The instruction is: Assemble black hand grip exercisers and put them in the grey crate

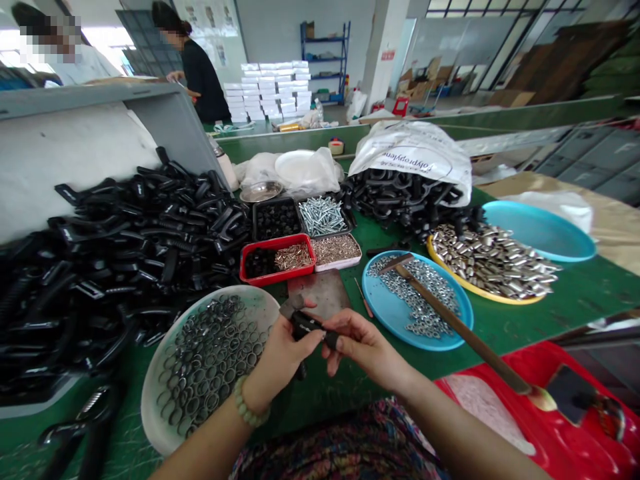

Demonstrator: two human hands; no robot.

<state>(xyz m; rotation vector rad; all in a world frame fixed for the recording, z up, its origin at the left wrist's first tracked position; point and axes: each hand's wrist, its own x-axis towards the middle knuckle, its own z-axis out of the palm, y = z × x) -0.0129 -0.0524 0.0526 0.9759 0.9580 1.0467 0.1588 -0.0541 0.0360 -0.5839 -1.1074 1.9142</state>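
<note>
My left hand (283,353), with a beaded bracelet on its wrist, grips a small black plastic part (303,325) over the green table. My right hand (363,348) pinches the part's other end with its fingertips. Below my left hand lies a wide white plate (255,305) heaped with dark metal rings. A flat steel plate (320,293) sits just beyond both hands, partly hidden behind my left hand. To the right, a blue plate (400,327) holds small steel nuts.
A large heap of black plastic parts (125,253) fills the left side. Trays of screws and small parts (277,260) stand ahead. A wooden-handled tool (460,330) lies across the blue plate. Further right is a yellow plate of steel cylinders (493,261). A co-worker (200,73) stands at the back.
</note>
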